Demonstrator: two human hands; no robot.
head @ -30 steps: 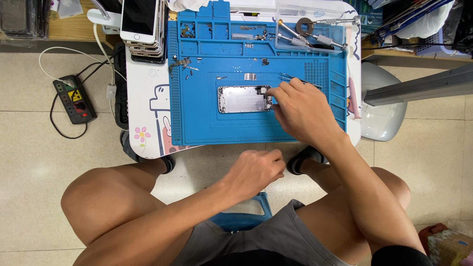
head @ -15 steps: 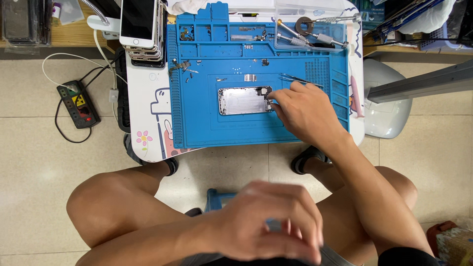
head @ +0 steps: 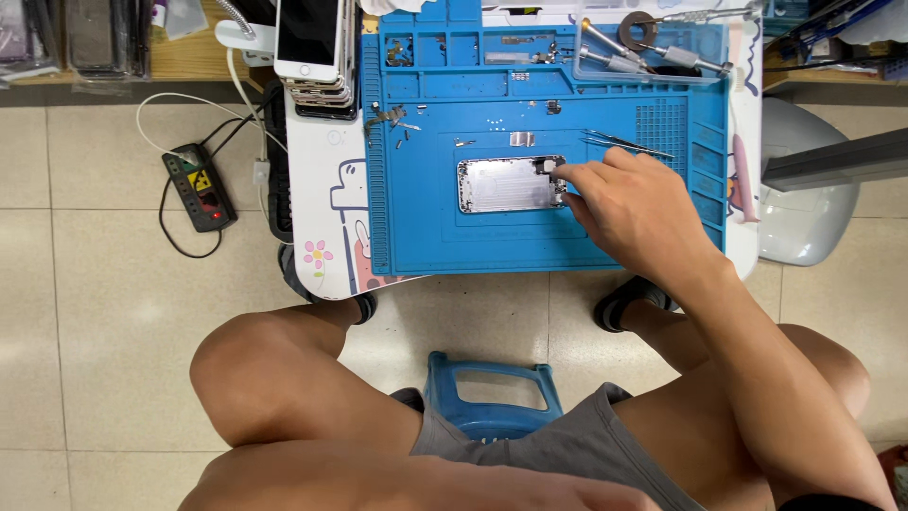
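A silver phone back housing [head: 506, 185] lies flat in the middle of a blue repair mat [head: 445, 237]. My right hand [head: 636, 206] rests on the mat just right of the housing. Its thumb and forefinger pinch a small grey part [head: 548, 167] at the housing's upper right corner. Thin tweezers [head: 626, 142] lie on the mat just above that hand. My left hand [head: 577, 492] shows only as a sliver at the bottom edge, near my lap and far from the mat. Its fingers are cut off, and nothing is seen in it.
A stack of phones [head: 317, 52] stands at the mat's upper left. A clear tray with metal tools [head: 653, 47] sits at the upper right, and a pink pry tool [head: 742, 175] on the right edge. Below are a blue stool [head: 490, 390], a power strip [head: 199, 186] and a white seat [head: 804, 213].
My left hand rose from between my knees toward the camera and now sits at the bottom edge. The right hand stayed at the housing's right end.
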